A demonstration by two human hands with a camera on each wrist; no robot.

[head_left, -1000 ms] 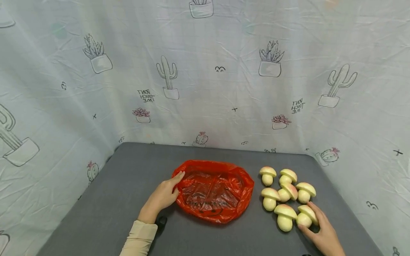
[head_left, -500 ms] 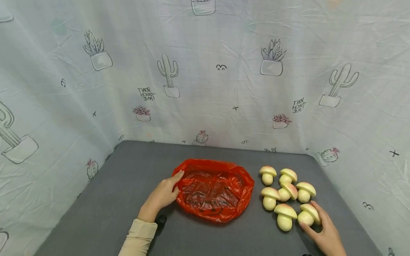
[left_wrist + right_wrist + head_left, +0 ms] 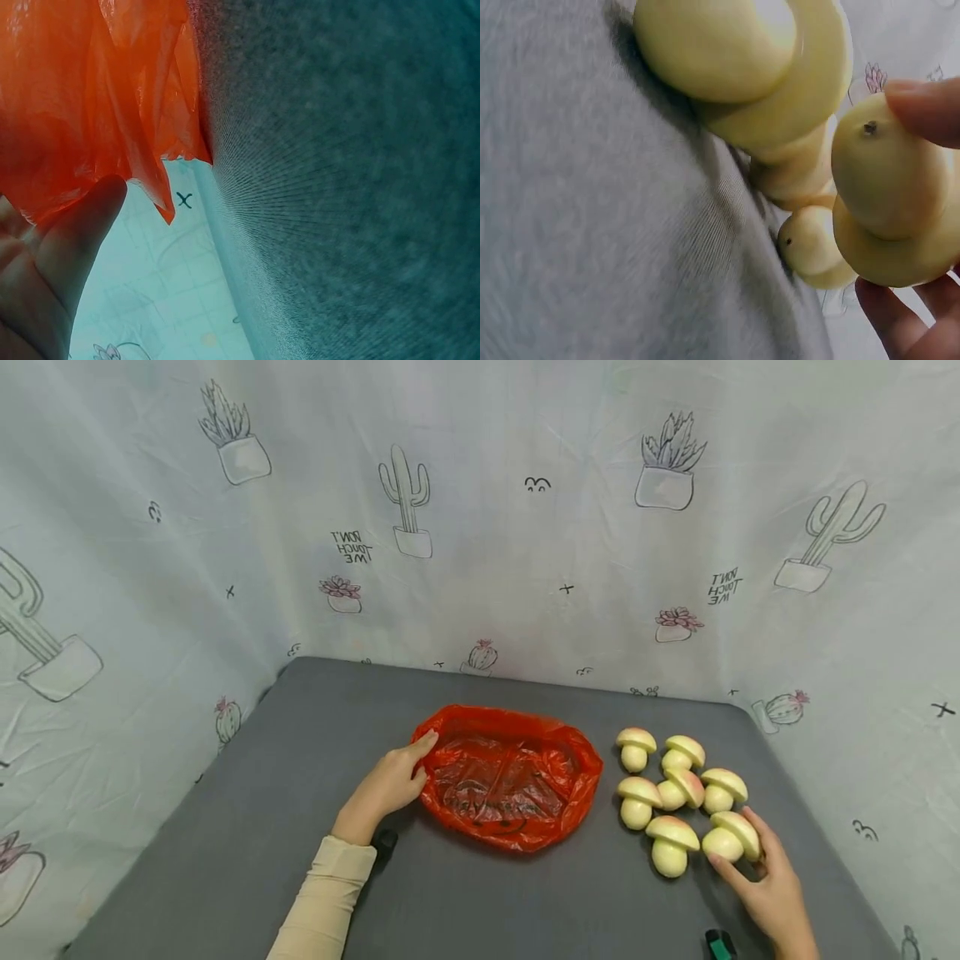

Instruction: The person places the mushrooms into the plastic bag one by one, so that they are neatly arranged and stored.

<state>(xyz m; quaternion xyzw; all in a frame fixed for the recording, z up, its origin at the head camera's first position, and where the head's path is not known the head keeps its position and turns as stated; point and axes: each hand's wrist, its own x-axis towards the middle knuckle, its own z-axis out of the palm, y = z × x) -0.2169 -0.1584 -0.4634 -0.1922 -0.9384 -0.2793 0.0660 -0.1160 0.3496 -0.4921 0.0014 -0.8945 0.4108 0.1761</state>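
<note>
A red plastic bag (image 3: 510,839) lies with its wide mouth spread open in the middle of the table. My left hand (image 3: 390,782) holds its left rim, thumb outside in the left wrist view, where the bag (image 3: 67,97) hangs in folds; part of the fingers is hidden by the plastic. My right hand (image 3: 772,881) grips a pale yellow toy mushroom (image 3: 731,839) with a pink-tinged cap. In the right wrist view this mushroom (image 3: 889,172) sits between thumb and fingers, tilted, its stem end towards the camera and raised off the cloth.
Several more toy mushrooms (image 3: 671,847) stand close together between the bag and my right hand. A dark wrist strap piece (image 3: 386,843) shows by the left wrist, and a black and green one (image 3: 720,945) near the right. A printed curtain (image 3: 480,527) encloses the grey table (image 3: 300,735).
The mushroom in my right hand has tipped over sideways and come up off the table. The left hand keeps its place on the bag rim. The head view has shifted slightly downward.
</note>
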